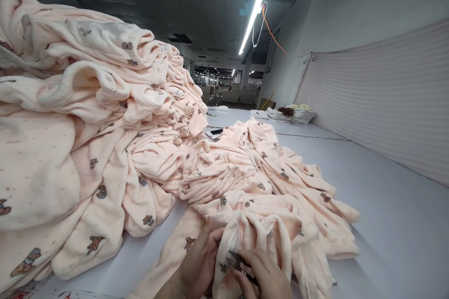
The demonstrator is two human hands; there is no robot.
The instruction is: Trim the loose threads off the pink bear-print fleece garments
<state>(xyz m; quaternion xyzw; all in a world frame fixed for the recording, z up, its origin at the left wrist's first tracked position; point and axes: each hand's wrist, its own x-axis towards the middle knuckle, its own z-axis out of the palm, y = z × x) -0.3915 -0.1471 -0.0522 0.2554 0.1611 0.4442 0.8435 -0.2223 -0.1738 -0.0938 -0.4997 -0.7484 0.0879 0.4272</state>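
Low in the head view, my left hand (199, 261) is closed on the edge of a pale pink fleece garment (277, 247) printed with small bears. My right hand (263, 273) grips small dark metal thread snips (234, 259), their blades against the gathered cloth beside my left fingers. Part of the snips is hidden by my right fingers. Just beyond my hands, more garments of the same pink fleece (220, 168) lie bunched together, with sleeves or legs spread to the right.
A tall heap of pink fleece garments (98, 149) fills the left side. On the pale table (396, 224), a dark phone-like object (216, 131) lies behind the near pile. Stacks of folded cloth (298, 114) sit far back by the curtained wall (386, 98). A tube light (257, 7) hangs overhead.
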